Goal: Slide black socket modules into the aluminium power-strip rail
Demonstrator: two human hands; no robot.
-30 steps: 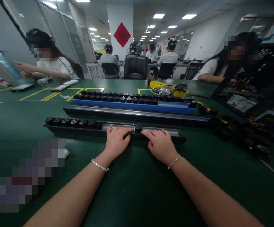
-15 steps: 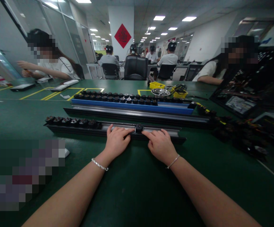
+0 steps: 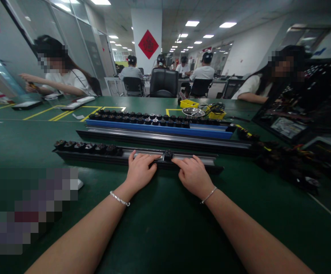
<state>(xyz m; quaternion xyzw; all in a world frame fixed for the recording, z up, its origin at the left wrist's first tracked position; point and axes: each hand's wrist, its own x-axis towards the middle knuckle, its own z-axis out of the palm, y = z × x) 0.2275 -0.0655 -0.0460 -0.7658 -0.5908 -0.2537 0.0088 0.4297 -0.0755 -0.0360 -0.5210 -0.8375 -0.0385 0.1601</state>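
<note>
A long black rail (image 3: 97,157) with a silvery channel lies across the green table in front of me. Several black socket-like modules (image 3: 89,147) sit in a row at its left end. One separate black module (image 3: 168,154) stands in the channel right of the middle. My left hand (image 3: 141,167) rests on the rail left of that module, index finger pointing at it and fingers apart. From the right, my right hand (image 3: 193,171) reaches to the module's lower right corner with its index finger, the other fingers loosely bent. Neither hand grips anything.
Behind lie another rail (image 3: 159,137) and a blue rail (image 3: 154,127) full of modules. Farther back are a metal dish (image 3: 193,112) and yellow trays (image 3: 189,103). Dark cabled parts (image 3: 285,160) lie right. People sit left, right and beyond the table.
My left index finger has drawn back slightly to the left from the single module. The right hand has barely moved.
</note>
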